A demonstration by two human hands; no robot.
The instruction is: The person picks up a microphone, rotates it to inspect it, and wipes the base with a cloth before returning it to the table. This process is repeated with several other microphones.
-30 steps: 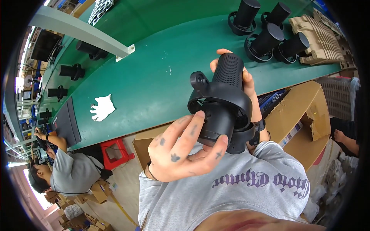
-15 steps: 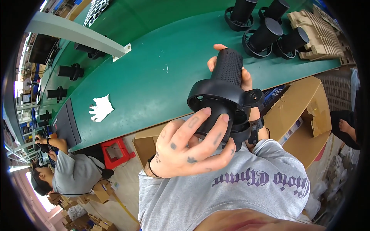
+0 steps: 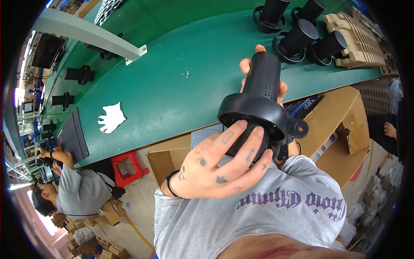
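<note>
I hold a black plastic part (image 3: 261, 103) in front of my chest: a perforated cylinder with a wide round flange and a small side lug. My left hand (image 3: 217, 166) covers the flange end, its fingers pressed into the opening. Behind the cylinder is my right hand (image 3: 258, 73), mostly hidden, with only fingertips showing around the tube. Both hands grip the part above the edge of the green workbench (image 3: 181, 86).
Several similar black parts (image 3: 302, 30) stand at the bench's far right beside moulded pulp trays (image 3: 358, 34). A white glove (image 3: 111, 117) lies on the bench. Open cardboard boxes (image 3: 340, 125) and a red stool (image 3: 127, 166) sit below. Another person (image 3: 73, 194) works at the left.
The part has been turned in my hands, so the flange opening now faces more toward me. My left fingers have shifted over the flange end.
</note>
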